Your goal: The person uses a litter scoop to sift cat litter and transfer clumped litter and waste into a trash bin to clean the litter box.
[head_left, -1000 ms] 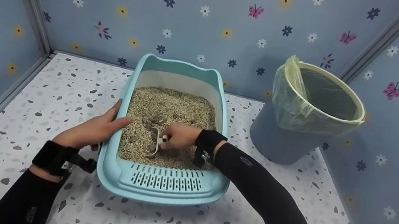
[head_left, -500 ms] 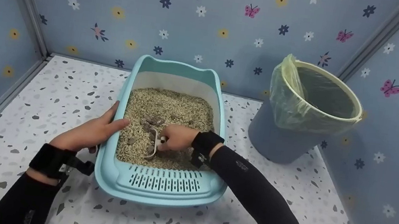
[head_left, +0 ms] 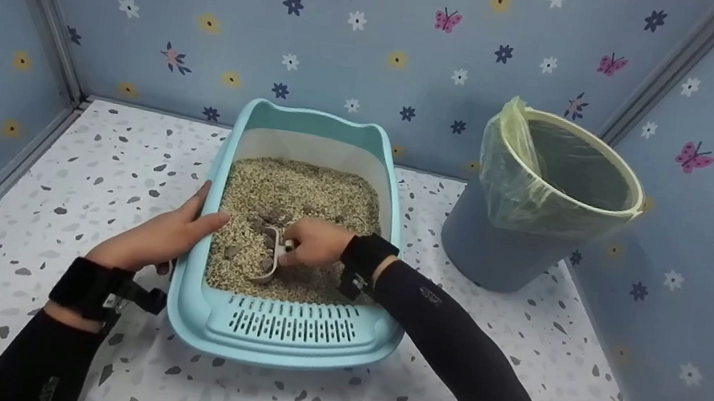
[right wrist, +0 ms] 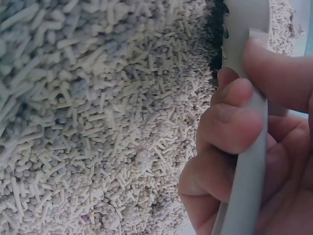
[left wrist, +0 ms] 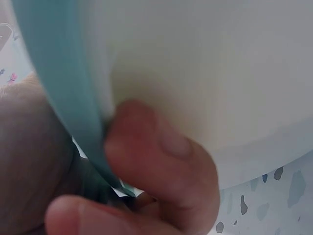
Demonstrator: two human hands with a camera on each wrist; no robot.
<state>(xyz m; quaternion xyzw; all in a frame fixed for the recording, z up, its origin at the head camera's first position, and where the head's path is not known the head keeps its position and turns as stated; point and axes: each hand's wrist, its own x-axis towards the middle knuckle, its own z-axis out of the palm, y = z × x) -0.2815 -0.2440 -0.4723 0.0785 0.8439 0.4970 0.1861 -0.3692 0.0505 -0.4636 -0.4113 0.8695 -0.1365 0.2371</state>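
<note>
Scoop [head_left: 275, 260] is being held in the near part of the litter box [head_left: 303, 345], left of middle, its wide end set down among the litter [head_left: 311, 184]. Dark clumps [head_left: 266, 216] are lying just beside it. Its handle [right wrist: 250, 171] is being clamped by the right hand [head_left: 315, 243], fingers curled round, thumb pressed close to the wide end. Scoop is being judged light and stiff, likely plastic, smooth enough to twist under a loose grip; load would be felt at the far end, so a hold high on the handle is being favoured. Clumps are being taken as crumbly, best lifted level. Box, probably weighty with litter, is being gripped by the left hand [head_left: 155, 239] at the side rim [head_left: 189, 282]: thumb on top, fingers [left wrist: 166, 156] hooked beneath, a sound place for steadying.
</note>
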